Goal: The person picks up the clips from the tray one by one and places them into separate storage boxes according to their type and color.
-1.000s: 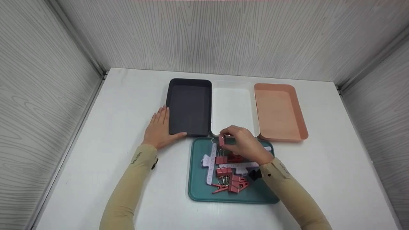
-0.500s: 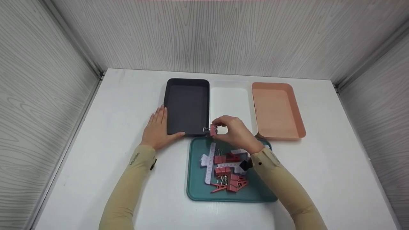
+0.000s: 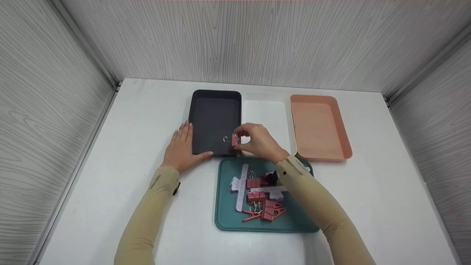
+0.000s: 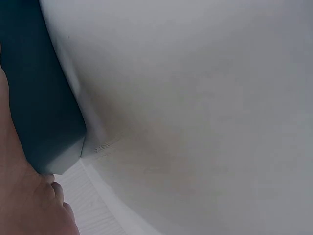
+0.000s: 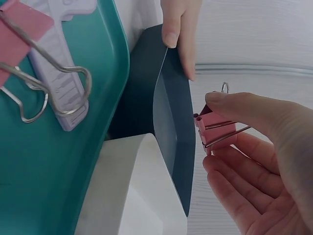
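Between thumb and fingers, my right hand (image 3: 259, 141) pinches a pink binder clip (image 3: 234, 140) with wire handles, held over the near right corner of the dark tray (image 3: 217, 121). The right wrist view shows the same binder clip (image 5: 217, 129) close up, gripped by its sides. My left hand (image 3: 180, 149) rests flat along the dark tray's left side, fingers straight, thumb on the near rim. Below them, a green tray (image 3: 230, 221) holds pink binder clips (image 3: 268, 209), red clothespin-like clips (image 3: 252, 216) and pale purple ruler-shaped clips (image 3: 241, 189).
To the right of the dark tray stand a white tray (image 3: 268, 114) and an orange tray (image 3: 318, 125), side by side. The green tray lies in front of them on the white table (image 3: 147, 110). Pale wood-grain panels (image 3: 250, 44) enclose the back and sides.
My right hand has carried the pink binder clip left and away from me, from above the green tray to over the dark tray's corner. The left hand stays in place.
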Demonstrator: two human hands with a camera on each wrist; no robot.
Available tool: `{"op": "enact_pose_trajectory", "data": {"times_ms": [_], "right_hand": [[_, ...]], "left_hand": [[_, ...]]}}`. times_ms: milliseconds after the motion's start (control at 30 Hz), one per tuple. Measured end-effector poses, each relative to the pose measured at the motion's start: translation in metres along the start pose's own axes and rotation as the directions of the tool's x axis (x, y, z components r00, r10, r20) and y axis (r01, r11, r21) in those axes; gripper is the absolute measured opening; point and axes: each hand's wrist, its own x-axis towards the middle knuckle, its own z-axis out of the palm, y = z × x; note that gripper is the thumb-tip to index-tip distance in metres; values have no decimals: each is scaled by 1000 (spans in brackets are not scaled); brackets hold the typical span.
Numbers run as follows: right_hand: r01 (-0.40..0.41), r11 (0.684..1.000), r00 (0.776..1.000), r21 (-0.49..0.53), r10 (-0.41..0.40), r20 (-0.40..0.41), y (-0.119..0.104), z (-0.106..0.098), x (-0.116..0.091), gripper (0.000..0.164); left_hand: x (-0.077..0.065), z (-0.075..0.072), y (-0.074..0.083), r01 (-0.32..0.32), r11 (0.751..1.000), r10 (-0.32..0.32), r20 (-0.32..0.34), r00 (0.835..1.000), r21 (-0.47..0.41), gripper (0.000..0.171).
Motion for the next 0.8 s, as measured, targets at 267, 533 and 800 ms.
{"op": "enact_pose_trajectory", "data": {"times_ms": [267, 533, 800], "right_hand": [[-114, 993, 993, -9, 114, 35, 1, 11, 26, 42], [-212, 977, 976, -33, 213, 52, 2, 20, 43, 55], [-163, 985, 986, -62, 165, 35, -6, 16, 45, 72]], "left_hand": [[-1, 0, -1, 4, 1000, -4, 5, 1000, -7, 129], [1, 0, -1, -2, 1000, 2, 7, 1000, -4, 130], [2, -2, 0, 9, 1000, -9, 35, 999, 23, 129]]}}
